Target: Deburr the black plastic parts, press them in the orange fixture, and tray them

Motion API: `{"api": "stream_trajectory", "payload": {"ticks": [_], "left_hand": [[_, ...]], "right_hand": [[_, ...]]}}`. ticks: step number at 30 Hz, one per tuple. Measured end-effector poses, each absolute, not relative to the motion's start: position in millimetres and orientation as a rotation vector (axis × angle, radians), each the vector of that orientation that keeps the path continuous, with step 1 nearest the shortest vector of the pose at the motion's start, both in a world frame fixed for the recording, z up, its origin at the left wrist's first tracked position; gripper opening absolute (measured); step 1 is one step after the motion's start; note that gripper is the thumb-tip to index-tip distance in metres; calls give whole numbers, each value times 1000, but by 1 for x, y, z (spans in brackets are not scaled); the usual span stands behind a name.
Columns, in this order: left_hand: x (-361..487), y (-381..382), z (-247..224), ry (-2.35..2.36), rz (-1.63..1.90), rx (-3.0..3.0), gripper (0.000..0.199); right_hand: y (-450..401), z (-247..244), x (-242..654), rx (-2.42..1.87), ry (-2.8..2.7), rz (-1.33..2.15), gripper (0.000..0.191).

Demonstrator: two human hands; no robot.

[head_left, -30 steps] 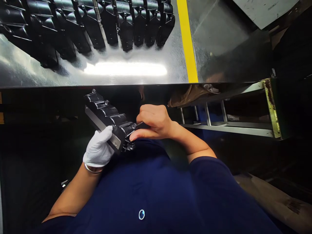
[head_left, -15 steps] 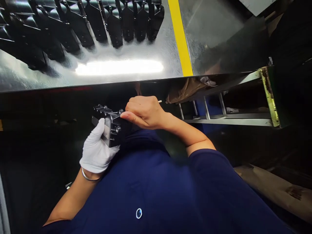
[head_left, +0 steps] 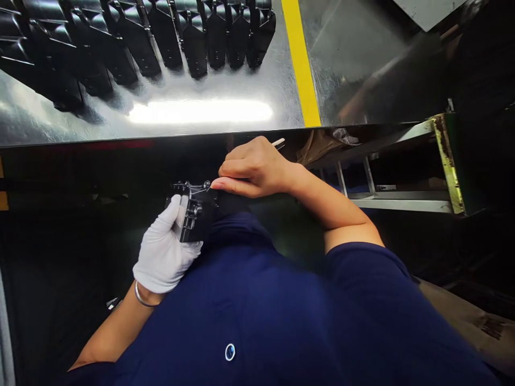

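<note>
here, a row of black pieces (head_left: pixel 197 40) stands on a shiny metal table (head_left: pixel 281 96), to the left of a yellow stripe (head_left: pixel 301 64). below the table's right side, brown paper (head_left: pixel 316 147) pokes out above a metal rack (head_left: pixel 406 205); the worker's right forearm crosses in front of the rack and hides some of it. a dark blue shirt (head_left: pixel 261 300) fills the foreground.

a black part (head_left: pixel 203 214) sits off the near edge of the table, in the grasp of the white-gloved left hand (head_left: pixel 164 252), thumb over its left side and fingers beneath. the bare right hand (head_left: pixel 253 166) is clenched around a thin stick (head_left: pixel 278 142), its pale end jutting out behind; the thumb tip is at the part's upper right corner, though contact cannot be told.

the part's ridged side faces the table, and a knobby end faces the worker. its long axis is foreshortened, running away from the camera.
</note>
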State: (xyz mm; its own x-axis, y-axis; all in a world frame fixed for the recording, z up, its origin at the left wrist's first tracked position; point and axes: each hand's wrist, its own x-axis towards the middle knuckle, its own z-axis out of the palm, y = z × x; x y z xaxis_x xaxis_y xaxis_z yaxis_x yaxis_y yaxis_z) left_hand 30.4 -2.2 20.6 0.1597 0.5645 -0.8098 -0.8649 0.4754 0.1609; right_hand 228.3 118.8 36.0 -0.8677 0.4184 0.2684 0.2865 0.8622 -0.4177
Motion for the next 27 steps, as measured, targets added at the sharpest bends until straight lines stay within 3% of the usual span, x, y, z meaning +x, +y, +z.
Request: {"api": "stream_trajectory", "payload": {"ticks": [6,14,20,27], "left_hand": [[39,2,30,927,969,-753,27],[39,8,35,964,893,-632,28],[25,18,31,1010,1178,-444,29],[29,15,17,993,1182,-381,33]], "right_hand": [[125,39,237,-476,-2716,918,54],[132,33,250,-196,-2439,1862,62],[112,17,240,-756,-1864,1690,60],[84,7,213,-903,-1699,1478,47]]}}
